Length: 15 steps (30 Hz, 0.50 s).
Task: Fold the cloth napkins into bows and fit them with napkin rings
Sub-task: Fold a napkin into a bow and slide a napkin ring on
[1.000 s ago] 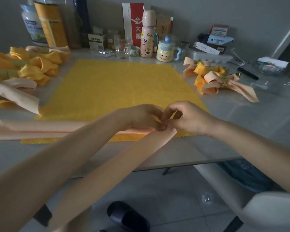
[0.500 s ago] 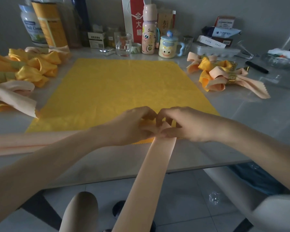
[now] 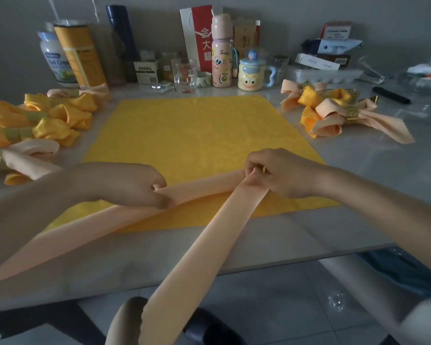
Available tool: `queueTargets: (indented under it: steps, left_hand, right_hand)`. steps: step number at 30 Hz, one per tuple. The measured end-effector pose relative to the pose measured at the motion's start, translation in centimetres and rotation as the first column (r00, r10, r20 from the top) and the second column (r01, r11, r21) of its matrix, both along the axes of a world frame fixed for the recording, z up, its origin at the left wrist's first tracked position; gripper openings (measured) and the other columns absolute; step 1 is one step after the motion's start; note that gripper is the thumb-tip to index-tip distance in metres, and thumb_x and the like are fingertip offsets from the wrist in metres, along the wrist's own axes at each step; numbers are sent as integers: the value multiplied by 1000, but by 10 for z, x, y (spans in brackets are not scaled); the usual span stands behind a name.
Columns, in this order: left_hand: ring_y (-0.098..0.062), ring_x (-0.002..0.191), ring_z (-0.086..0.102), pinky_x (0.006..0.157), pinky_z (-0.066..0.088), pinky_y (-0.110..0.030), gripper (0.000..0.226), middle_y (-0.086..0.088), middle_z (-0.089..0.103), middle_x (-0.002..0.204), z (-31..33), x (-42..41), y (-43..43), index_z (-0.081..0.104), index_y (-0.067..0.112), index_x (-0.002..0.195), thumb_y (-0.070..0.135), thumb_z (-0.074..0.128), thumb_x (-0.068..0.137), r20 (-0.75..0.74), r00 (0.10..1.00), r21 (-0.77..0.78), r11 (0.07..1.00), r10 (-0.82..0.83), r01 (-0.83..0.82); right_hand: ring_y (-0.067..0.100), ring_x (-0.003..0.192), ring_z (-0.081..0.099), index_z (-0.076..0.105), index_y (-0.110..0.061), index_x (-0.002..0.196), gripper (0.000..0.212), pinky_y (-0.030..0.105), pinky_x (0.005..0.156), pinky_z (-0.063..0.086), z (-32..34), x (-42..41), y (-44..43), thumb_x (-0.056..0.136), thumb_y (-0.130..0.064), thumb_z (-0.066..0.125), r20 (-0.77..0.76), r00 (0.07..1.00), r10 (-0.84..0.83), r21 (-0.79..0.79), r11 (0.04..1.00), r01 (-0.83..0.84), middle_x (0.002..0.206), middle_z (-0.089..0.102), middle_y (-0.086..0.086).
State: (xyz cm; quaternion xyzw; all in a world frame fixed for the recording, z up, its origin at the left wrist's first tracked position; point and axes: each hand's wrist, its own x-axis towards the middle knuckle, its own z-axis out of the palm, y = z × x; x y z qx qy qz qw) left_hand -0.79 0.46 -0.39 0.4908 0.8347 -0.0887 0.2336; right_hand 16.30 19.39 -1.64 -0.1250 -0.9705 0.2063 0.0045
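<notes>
Pinching the peach napkin strip (image 3: 204, 190), left hand (image 3: 132, 188) and right hand (image 3: 281, 175) grip it closed.

A long peach napkin strip (image 3: 199, 190) lay across the near edge of a flat yellow cloth (image 3: 197, 135) on the grey table (image 3: 373, 170). The left hand (image 3: 132, 185) pinched the strip where it bent, and the right hand (image 3: 281, 175) gripped another fold, from which one end hung down past the table edge. Finished yellow bows (image 3: 47, 118) sat at the left, and peach and yellow bows with gold rings (image 3: 334, 113) at the right. Bottles and a smiling mug (image 3: 250, 74) lined the back.
</notes>
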Motion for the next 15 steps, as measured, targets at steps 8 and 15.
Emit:
queueTargets:
  steps: [8,15]
  left_hand:
    - [-24,85,51,69,37,-28,47,-15,57,102,10,-34,70,59,-2,103,44,54,91,-177,978,171,982,109,-79]
    - [-26,125,43,98,37,-34,50,-3,43,140,2,-49,94,53,15,130,48,45,94,205,939,267,907,276,-325]
  right_hand:
    - [5,70,43,54,-18,95,5,16,54,30,23,-47,50,95,-21,51,17,991,-129,119,985,126,82,44,-10]
    - [19,91,50,52,-17,85,8,27,69,37,-10,-62,68,91,-16,56,-48,987,-155,133,978,160,109,58,10]
